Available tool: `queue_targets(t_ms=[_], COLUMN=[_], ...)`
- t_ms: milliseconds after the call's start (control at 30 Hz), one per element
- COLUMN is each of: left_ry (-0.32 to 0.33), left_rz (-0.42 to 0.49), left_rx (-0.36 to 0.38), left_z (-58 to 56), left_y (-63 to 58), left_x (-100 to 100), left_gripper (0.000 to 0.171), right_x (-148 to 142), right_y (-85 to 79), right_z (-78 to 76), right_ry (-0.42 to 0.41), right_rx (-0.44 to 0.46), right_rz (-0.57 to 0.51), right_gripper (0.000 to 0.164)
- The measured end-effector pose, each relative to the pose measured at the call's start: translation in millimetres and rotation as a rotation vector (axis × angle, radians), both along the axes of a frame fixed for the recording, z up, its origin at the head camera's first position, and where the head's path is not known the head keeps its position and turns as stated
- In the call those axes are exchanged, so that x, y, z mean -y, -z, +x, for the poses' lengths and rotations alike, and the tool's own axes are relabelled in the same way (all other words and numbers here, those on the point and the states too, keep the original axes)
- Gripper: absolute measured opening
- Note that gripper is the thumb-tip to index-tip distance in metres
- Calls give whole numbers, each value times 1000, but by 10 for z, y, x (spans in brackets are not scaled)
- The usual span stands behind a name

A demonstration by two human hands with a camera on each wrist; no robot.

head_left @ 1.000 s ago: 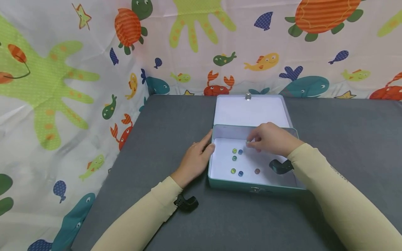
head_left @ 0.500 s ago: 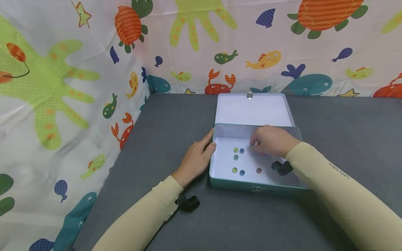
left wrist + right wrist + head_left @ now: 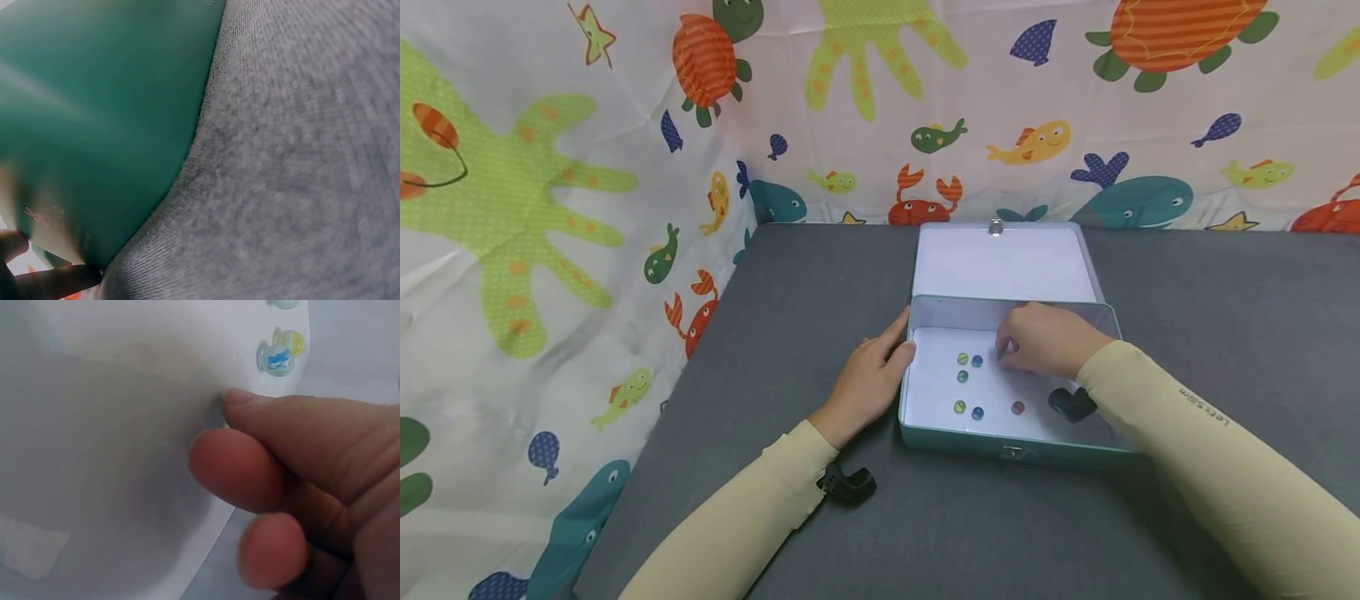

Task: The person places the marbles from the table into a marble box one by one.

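Observation:
In the head view, a green metal tin box (image 3: 955, 436) with a white inside lies with its lid folded back. My right hand (image 3: 1051, 340) reaches into it and pinches a marble (image 3: 217, 416) between thumb and finger, low near the box floor; the fingers mostly hide it. To the left of that hand are a blue marble (image 3: 977, 361), a yellow-green marble (image 3: 962, 358) and a green marble (image 3: 962, 377). Closer to the front lie another yellow-green marble (image 3: 959, 407), another blue marble (image 3: 977, 413) and a reddish marble (image 3: 1018, 407). My left hand (image 3: 867, 379) rests its extended fingers against the box's left side.
The white-lined lid (image 3: 1003, 262) with a metal clasp (image 3: 996, 227) lies behind the box. Everything stands on a dark grey tabletop (image 3: 820, 292). A curtain (image 3: 850, 150) printed with sea animals hangs at the back and left.
My right hand has moved slightly right and lower into the box with the pinched marble, which is now more hidden. The left hand stays against the box. The head view has shifted a little.

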State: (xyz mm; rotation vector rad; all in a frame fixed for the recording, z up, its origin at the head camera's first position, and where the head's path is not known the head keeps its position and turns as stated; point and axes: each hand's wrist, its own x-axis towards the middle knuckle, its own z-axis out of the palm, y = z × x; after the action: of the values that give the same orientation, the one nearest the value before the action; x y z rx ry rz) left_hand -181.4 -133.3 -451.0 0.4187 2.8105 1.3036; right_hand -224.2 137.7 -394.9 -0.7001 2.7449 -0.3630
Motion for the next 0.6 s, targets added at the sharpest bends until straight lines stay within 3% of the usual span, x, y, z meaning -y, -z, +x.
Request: queue_targets(t_ms=[267,600], left_ry=[6,-2], left_rz=[-4,4], left_rx=[-4,-19], left_z=[15,19], left_y=[6,0], left_x=[2,-7], left_gripper=[60,58], right_x=[-29,-105], right_y=[-53,-156], right_z=[-9,-5], right_ry=[38,51], right_rx=[63,28], right_rz=[-84,-251], right_gripper=[33,31])
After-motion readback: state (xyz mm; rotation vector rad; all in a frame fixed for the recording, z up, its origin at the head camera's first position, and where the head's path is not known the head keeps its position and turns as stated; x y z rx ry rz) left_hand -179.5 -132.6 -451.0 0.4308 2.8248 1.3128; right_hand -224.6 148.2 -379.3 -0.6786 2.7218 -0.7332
